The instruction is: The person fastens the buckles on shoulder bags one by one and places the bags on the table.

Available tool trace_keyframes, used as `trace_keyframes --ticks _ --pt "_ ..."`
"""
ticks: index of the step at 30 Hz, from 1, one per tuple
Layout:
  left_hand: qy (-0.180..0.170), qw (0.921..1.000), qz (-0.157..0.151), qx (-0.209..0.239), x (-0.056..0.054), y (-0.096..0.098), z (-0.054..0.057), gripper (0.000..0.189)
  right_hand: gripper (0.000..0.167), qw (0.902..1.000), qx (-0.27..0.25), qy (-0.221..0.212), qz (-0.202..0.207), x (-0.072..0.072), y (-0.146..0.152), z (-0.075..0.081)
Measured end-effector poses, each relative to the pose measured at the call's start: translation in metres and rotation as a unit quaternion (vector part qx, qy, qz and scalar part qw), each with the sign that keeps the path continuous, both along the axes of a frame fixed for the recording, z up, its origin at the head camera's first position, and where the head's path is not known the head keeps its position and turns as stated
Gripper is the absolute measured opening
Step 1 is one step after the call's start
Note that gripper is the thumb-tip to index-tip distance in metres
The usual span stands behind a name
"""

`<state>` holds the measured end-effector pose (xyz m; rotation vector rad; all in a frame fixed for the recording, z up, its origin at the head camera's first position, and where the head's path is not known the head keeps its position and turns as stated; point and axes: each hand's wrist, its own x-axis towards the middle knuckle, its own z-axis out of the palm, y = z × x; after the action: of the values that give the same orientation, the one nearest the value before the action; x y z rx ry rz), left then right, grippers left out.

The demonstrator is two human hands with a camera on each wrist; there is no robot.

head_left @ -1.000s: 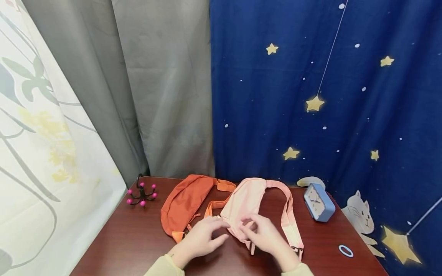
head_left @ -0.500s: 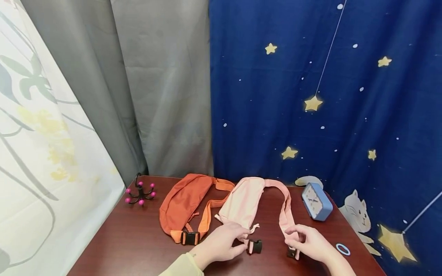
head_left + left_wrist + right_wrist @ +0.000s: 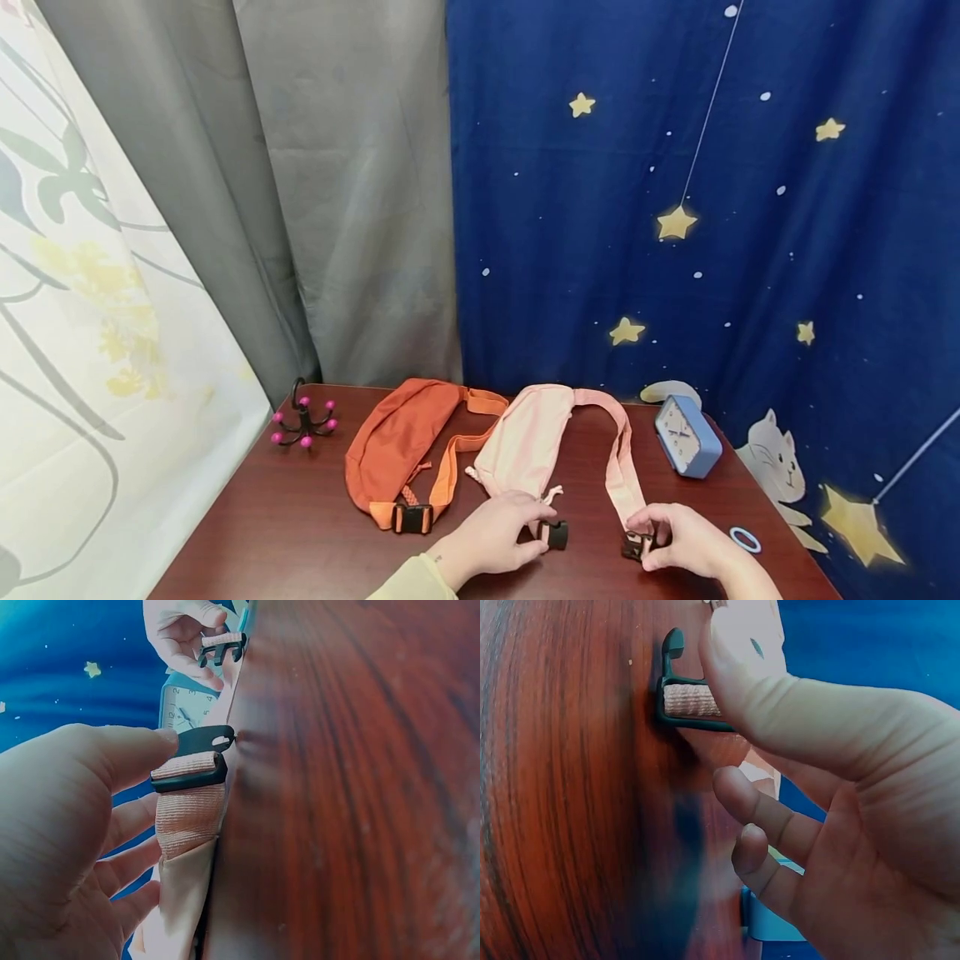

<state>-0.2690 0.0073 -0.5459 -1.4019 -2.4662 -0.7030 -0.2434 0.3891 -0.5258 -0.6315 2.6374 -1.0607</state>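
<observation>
A pale pink waist bag [image 3: 521,446] lies on the dark wooden table, its strap [image 3: 618,433] curving to the right. My left hand [image 3: 495,533] pinches the black socket half of its buckle [image 3: 555,534], thumb on the near side in the left wrist view, where the buckle socket [image 3: 202,740] sits just above the pink webbing [image 3: 191,817]. On the strap's end, my right hand [image 3: 686,542] holds the pronged buckle half [image 3: 636,546] between thumb and index finger. The right wrist view shows one prong [image 3: 673,643]; the thumb covers the rest. The two halves are apart.
Left of the pink bag lies an orange waist bag [image 3: 405,437] with its black buckle [image 3: 412,518] fastened. A black hook rack with pink tips [image 3: 305,425] stands at the far left. A blue clock [image 3: 688,437] and a light blue ring [image 3: 745,540] are at the right.
Both hands were over the pink bag; the right moved right to the strap's end, the left came to the socket half. Each now grips its buckle half, and the pronged half has turned slightly.
</observation>
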Motion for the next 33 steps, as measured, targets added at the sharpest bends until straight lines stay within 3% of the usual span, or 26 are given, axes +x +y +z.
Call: trace_keyframes --ticks 7,14,20,25,29,33 --pt "0.000 0.9997 0.025 -0.007 -0.002 0.000 -0.002 0.031 0.022 0.9991 0.012 0.038 -0.012 -0.004 -0.005 -0.008" --pt "-0.006 0.9991 0.043 -0.002 -0.006 0.000 -0.005 0.022 0.012 0.9972 0.004 0.056 -0.049 -0.014 -0.020 -0.011" --pt "-0.007 0.9985 0.055 -0.003 -0.009 0.000 -0.006 0.017 0.019 0.9936 -0.061 0.066 -0.069 -0.030 -0.035 -0.016" --pt "-0.008 0.9987 0.050 0.004 -0.010 0.000 -0.008 0.010 0.029 0.9898 -0.116 0.035 -0.076 -0.040 -0.045 -0.022" --pt "-0.017 0.9987 0.040 0.027 -0.011 0.000 -0.013 0.007 0.032 0.9873 -0.139 -0.001 -0.076 -0.044 -0.050 -0.027" --pt "-0.032 0.9975 0.031 0.055 -0.012 -0.001 -0.021 0.005 0.031 0.9872 -0.145 0.006 -0.067 -0.046 -0.052 -0.035"
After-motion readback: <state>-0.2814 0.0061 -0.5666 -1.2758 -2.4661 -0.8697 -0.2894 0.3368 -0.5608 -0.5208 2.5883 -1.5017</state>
